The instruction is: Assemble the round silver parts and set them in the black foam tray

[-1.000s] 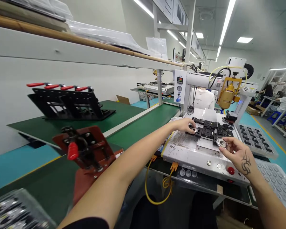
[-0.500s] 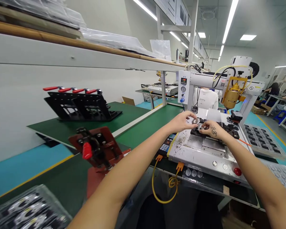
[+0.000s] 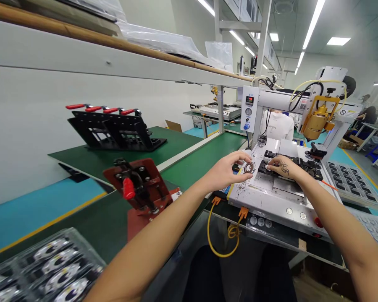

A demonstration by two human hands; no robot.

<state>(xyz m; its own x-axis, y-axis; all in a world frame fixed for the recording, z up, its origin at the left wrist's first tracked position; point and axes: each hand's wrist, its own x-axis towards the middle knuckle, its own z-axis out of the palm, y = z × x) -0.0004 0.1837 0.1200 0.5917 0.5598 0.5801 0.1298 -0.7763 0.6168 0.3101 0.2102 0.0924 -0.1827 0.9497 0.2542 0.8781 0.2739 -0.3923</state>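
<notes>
The left hand [image 3: 228, 171], thumb and fingers pinching a round metal part [image 3: 249, 167] by its edge, is over the left side of the white machine bed [image 3: 266, 193]; the right hand [image 3: 285, 167] reaches to the left end of the black fixture [image 3: 315, 171] on that bed, fingertips drawn close together, though whether they grip anything cannot be told; a gold dispensing head [image 3: 316, 121] hangs beyond.

Shiny piece [image 3: 267, 167] under right hand [image 3: 281, 165], partly hidden
</notes>
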